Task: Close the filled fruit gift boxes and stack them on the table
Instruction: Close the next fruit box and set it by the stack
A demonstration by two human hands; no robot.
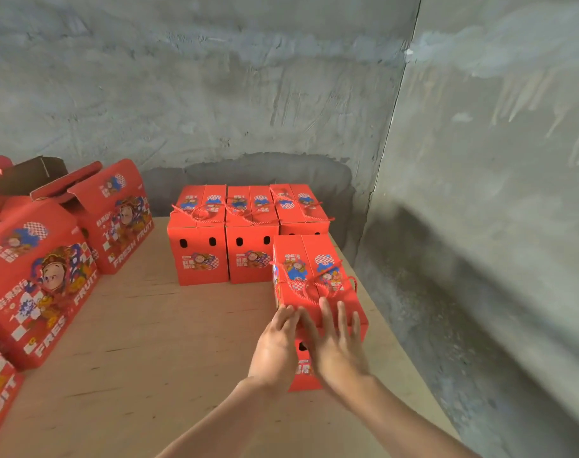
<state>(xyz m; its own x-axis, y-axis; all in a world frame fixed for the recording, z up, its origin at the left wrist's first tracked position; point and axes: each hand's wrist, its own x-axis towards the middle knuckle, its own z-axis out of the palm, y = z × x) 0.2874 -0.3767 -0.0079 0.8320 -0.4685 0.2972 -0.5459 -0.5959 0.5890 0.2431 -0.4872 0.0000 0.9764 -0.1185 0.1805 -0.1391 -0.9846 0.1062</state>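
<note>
My left hand [275, 345] and right hand [337, 345], flat and side by side, press the closed box [314, 269] just in front of the back row's [252, 226] right end, where an uneven push could skew it into that row.

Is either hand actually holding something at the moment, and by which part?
Nothing is gripped. The left hand and right hand press with straight fingers against the near end of the closed red gift box, at its top edge.
</note>
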